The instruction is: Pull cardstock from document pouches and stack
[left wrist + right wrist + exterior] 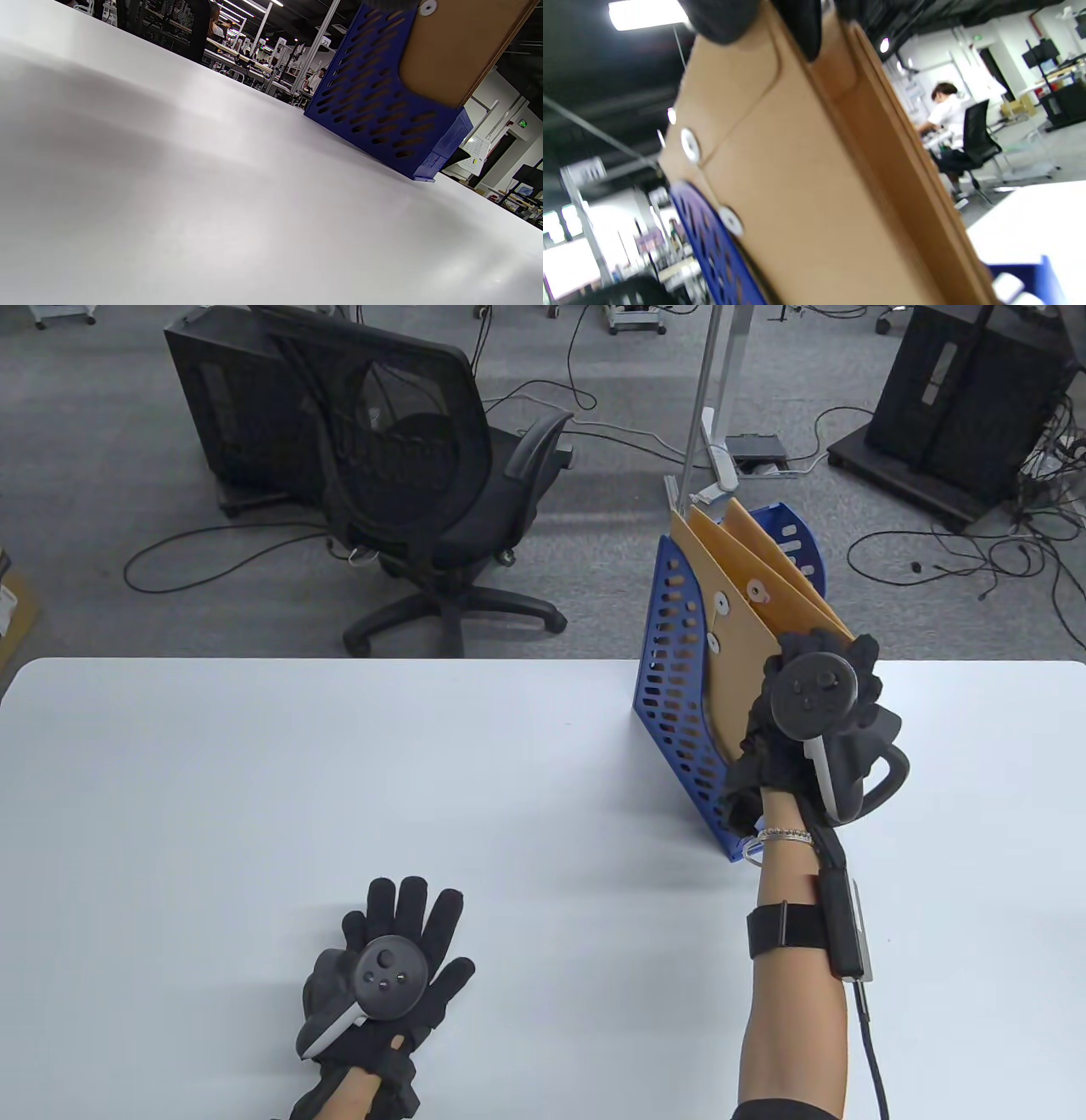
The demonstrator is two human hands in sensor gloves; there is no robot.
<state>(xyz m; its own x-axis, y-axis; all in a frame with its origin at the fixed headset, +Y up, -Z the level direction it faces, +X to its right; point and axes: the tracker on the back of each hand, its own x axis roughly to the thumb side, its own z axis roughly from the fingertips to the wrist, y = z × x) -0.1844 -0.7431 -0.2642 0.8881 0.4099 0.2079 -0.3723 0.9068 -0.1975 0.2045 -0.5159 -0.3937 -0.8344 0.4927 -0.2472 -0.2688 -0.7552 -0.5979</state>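
Several brown document pouches [747, 585] with white string-tie buttons stand in a blue perforated file rack [679, 712] at the table's far right. My right hand [814, 687] grips the near top edge of the pouches; in the right wrist view my fingers [793, 21] curl over a pouch [806, 182] edge. The rack [373, 106] and a pouch [454, 46] show in the left wrist view. My left hand [399, 959] lies flat on the table, fingers spread, holding nothing. No cardstock shows.
The white table [339, 780] spreads left of the rack. A black office chair [424, 500] stands beyond the far edge. A metal pole [704, 407] and cables are on the floor behind the rack.
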